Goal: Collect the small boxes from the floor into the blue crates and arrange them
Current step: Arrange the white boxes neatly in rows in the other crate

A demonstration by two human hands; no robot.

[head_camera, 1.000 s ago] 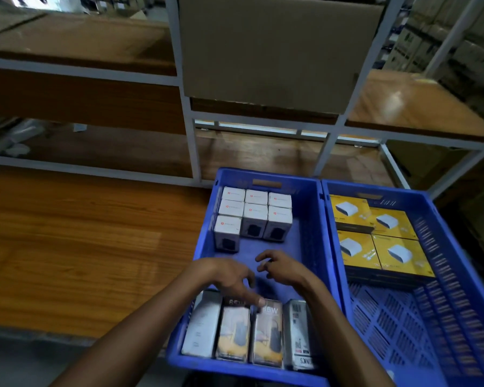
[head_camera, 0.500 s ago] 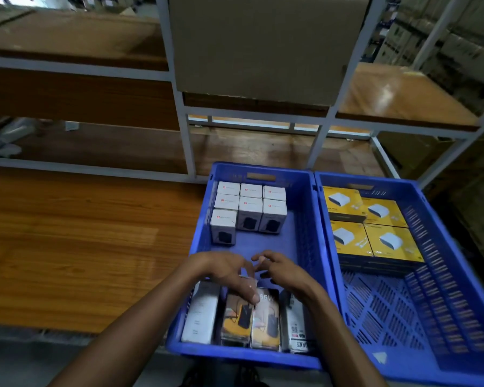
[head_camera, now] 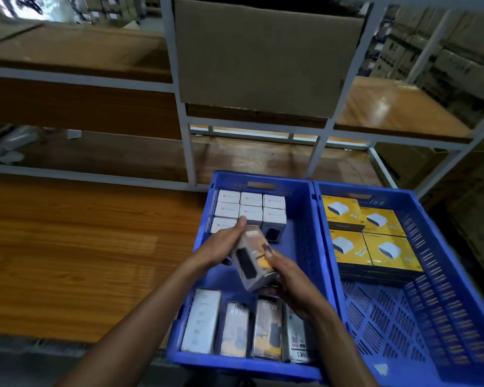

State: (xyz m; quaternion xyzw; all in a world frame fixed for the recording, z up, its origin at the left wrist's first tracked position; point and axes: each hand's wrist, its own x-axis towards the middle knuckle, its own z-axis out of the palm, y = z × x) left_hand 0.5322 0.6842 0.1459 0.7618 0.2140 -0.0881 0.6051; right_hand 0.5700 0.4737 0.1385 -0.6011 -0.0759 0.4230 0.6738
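The fingers point(head_camera: 242, 222) of our left hand point(head_camera: 224, 245) stretch along the far side of a charger box point(head_camera: 253, 258), curled round its top end, while the thumb point(head_camera: 268, 251) of our right hand point(head_camera: 288, 277) lies on its printed face and the rest of that hand cups it from below. Between the two hands we hold the box tilted in the air above the middle of the left blue crate point(head_camera: 305, 247), clear of the crate floor.

Along the near edge of that crate we see a row of four tall boxes point(head_camera: 235, 328) standing side by side: a white one at the left end, two with yellow print, and a white one with dark lettering partly hidden under our right wrist. In the far left corner sit small white boxes point(head_camera: 250, 208), packed tight in rows of three, the nearest row partly covered by our left hand.

The right blue crate point(head_camera: 444, 317) touches the left one along its long wall. Four yellow boxes point(head_camera: 366, 236) lie flat at its far end, two by two, on darker boxes beneath; its near half shows the slotted floor.

Both crates rest on a wooden shelf point(head_camera: 67, 247), with a cardboard carton point(head_camera: 257, 57) on the white metal rack point(head_camera: 183, 121) behind.
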